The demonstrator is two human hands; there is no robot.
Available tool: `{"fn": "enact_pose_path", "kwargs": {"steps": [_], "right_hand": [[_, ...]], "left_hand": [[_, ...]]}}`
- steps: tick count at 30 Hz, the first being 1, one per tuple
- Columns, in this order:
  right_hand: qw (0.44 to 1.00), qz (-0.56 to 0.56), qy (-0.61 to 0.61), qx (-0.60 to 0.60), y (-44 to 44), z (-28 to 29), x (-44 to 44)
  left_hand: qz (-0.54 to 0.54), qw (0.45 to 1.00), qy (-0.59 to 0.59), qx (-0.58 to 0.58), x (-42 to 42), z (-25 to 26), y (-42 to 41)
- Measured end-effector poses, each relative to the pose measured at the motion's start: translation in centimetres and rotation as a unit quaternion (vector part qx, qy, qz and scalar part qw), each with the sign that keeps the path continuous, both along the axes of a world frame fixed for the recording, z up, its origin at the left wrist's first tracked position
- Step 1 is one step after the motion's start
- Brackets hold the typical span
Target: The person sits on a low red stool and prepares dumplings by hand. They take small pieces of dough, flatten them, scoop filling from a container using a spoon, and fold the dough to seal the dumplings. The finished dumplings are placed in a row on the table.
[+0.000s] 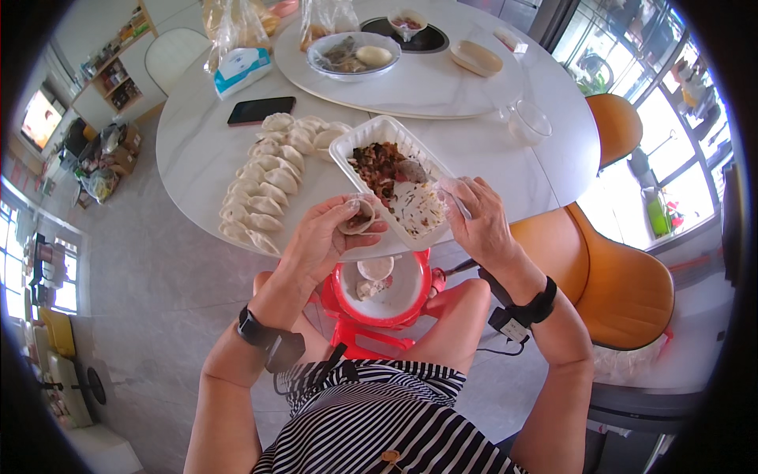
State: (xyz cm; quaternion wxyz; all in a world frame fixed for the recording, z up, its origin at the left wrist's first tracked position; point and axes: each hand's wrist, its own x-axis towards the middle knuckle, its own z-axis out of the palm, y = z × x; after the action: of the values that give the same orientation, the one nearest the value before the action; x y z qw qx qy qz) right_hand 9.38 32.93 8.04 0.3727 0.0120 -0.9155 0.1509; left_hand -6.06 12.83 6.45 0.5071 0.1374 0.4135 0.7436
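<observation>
My left hand (323,234) cups a dumpling wrapper (357,217) with some dark filling inside it. In my right hand (477,216) is the handle of a metal spoon (413,172), whose bowl lies in the chopped filling (379,166). That filling sits toward the far end of a white plastic tray (388,125), and the near end shows smears and bits. Flour whitens the fingers of both hands. Left of the tray, rows of folded dumplings (265,178) stand close together on the marble-patterned table (195,151).
Below the table edge, a red-rimmed basin (342,299) holds a small white bowl (375,268) and dough pieces (368,288). A phone (260,111), a tissue pack (241,71) and a clear cup (529,122) lie farther back. A covered plate (353,53) rests on the turntable (414,98). Orange chairs (622,278) stand right.
</observation>
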Motion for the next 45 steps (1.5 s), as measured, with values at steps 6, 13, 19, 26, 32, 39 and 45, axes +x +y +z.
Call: {"fn": "enact_pose_path", "kwargs": {"steps": [6, 13, 19, 26, 32, 39, 45], "right_hand": [[0.992, -0.015, -0.031, -0.118, -0.2, -0.1, -0.1], [0.864, -0.05, -0.073, -0.495, 1.9, 0.3, -1.5], [0.867, -0.011, -0.069, -0.493, 2.4, -0.4, -1.4], [0.817, -0.024, -0.002, -0.577, 3.0, -0.1, -0.8], [0.82, 0.015, 0.043, -0.571, 2.0, 1.5, 0.1], [0.984, 0.136, 0.019, -0.116, -2.9, 4.0, 2.2], [0.979, 0.186, 0.011, 0.08, -4.8, 5.0, 2.4]], "left_hand": [[0.007, 1.0, 0.002, -0.009, 0.0, -0.2, 0.2], [0.006, 1.0, -0.004, -0.007, 0.0, -0.1, 0.1], [0.007, 1.0, 0.002, -0.006, 0.0, -0.1, 0.1], [0.012, 1.0, 0.003, -0.001, -0.3, -0.6, 0.0], [0.017, 1.0, -0.009, -0.002, -0.3, -0.6, -0.4], [0.014, 0.999, -0.011, 0.031, 0.0, 0.0, -0.8], [0.046, 0.997, 0.047, -0.026, 0.8, -0.3, -0.9]]}}
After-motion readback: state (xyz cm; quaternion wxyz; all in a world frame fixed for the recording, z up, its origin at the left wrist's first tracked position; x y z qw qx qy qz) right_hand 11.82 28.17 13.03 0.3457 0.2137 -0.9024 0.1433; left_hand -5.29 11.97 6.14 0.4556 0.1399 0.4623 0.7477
